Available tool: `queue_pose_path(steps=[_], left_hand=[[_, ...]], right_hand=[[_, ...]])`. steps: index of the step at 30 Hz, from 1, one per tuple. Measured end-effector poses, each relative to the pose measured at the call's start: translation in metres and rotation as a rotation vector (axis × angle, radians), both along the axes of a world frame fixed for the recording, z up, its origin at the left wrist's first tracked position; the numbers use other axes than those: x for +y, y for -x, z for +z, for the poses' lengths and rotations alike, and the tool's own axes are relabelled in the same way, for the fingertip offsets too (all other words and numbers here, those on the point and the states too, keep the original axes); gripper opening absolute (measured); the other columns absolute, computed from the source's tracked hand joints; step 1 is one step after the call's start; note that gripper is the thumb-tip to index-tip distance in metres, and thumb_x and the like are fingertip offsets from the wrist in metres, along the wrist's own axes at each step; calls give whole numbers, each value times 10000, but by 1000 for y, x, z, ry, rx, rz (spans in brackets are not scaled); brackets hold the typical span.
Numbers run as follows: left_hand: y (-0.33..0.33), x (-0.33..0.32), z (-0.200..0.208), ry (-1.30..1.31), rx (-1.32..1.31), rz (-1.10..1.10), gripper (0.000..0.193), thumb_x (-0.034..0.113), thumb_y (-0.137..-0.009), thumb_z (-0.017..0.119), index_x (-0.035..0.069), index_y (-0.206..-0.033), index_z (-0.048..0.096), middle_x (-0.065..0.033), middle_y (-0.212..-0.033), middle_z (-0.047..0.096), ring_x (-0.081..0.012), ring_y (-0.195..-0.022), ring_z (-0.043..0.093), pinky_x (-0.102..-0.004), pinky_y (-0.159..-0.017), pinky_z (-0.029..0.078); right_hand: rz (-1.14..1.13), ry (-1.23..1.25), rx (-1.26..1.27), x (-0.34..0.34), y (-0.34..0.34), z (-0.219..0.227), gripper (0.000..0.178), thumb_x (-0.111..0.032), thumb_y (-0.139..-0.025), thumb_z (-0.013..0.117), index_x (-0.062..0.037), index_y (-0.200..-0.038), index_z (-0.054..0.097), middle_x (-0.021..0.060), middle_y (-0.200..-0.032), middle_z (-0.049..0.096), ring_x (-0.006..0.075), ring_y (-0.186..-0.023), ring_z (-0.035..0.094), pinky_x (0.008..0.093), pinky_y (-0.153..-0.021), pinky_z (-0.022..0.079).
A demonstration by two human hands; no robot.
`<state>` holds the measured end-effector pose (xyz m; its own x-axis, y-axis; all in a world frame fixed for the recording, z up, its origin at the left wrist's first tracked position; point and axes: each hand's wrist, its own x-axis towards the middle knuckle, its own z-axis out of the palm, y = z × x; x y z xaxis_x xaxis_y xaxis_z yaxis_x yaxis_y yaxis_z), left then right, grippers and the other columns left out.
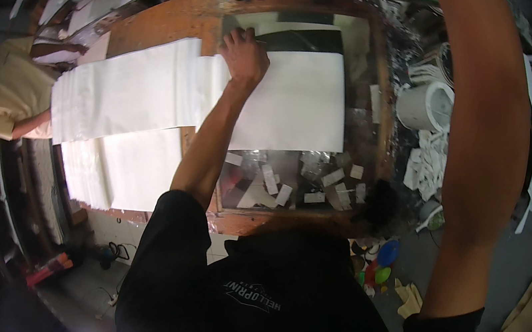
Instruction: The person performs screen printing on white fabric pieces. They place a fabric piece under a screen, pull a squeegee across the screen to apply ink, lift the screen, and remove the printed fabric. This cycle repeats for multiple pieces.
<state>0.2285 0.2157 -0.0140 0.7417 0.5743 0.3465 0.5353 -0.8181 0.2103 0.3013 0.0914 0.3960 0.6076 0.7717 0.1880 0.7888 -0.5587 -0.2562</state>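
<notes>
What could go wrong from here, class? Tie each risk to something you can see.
1. The left hand is at the far edge of the white sheet, so a tug there might crease or skew it.
2. Loose scraps lie close to the sheet's near edge and could get caught under it if it shifts.
3. The right arm appears beside the bucket in this view, so a careless swing might knock it.

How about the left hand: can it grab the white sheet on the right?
Probably yes: the left hand is at the far edge of the white sheet, with nothing seen between.
</notes>
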Motion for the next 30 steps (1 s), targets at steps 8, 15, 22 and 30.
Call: queue_pose_path(steps=[8,15,22,30], left_hand=[[101,-82,-7,418,209,98,326,161,-912,656,47,-1209,589,-190,-1294,507,-386,-1266,494,-551,-932,492],[101,-83,-1,398,311,372,741,316,-869,750,38,-1451,384,-269,-1587,216,-441,-1511,176,-748,-1060,283],[119,-81,15,450,129,330,796,389,-902,714,19,-1515,365,-268,-1637,205,-430,-1519,202,-622,-1118,287],[111,-173,7,236,-45,-327,598,335,-985,584,124,-1525,438,-225,-1637,260,-445,-1526,191,-651,-1189,152]], right_hand=[[157,-41,36,-3,-20,-4,677,-513,-1037,460,-31,-585,605,74,-532,510,194,-524,502,430,-584,468],[145,-12,-3,11,-28,-22,584,-439,-1065,451,-12,-705,621,65,-615,551,163,-588,528,394,-657,521],[134,56,-180,5,-41,-31,575,-427,-1053,468,26,-740,635,70,-652,592,206,-615,555,402,-685,536],[216,-28,101,-20,-12,-11,714,-588,-986,502,39,-694,681,146,-637,627,237,-623,606,424,-614,511]])
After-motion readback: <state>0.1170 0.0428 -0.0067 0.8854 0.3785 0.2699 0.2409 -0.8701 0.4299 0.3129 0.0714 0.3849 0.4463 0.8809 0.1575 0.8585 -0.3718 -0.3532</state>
